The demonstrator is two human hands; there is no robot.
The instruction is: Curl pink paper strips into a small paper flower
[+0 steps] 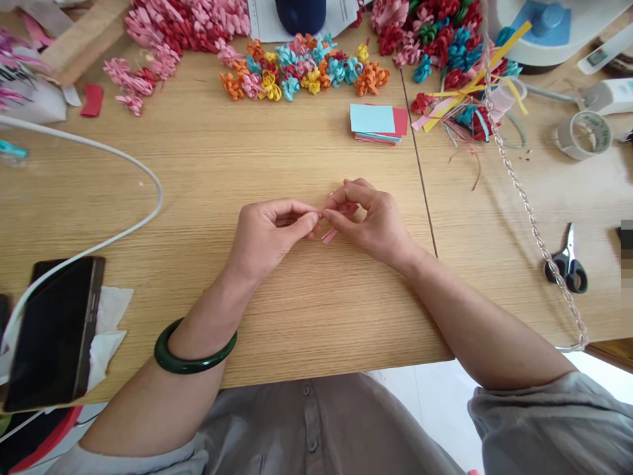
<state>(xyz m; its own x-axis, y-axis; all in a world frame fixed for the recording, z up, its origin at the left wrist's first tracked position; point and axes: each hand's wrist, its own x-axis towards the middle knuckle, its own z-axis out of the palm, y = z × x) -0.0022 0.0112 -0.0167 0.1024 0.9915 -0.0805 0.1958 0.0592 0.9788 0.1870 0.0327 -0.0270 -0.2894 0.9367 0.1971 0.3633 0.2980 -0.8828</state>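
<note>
Both hands meet over the middle of the wooden table. My left hand (270, 234) pinches with thumb and index finger at one end of a small pink strip piece (330, 235). Opposite it, my right hand (370, 214) has its thumb and fingers closed on the same piece. Parts of the pink strips show below and between the right fingers; the rest is hidden by the hands. A dark green bangle (195, 365) circles my left forearm. Beyond my right hand lies a stack of light blue and red paper cards (372, 119).
Colourful curled-strip flowers (311, 80) line the back, with pink ones (190, 23) left and a mixed heap (445, 39) right. Scissors (568, 267), a tape roll (583, 135) and a twisted cord (519, 191) are right. A phone (57, 330) and white cable (151, 175) lie left.
</note>
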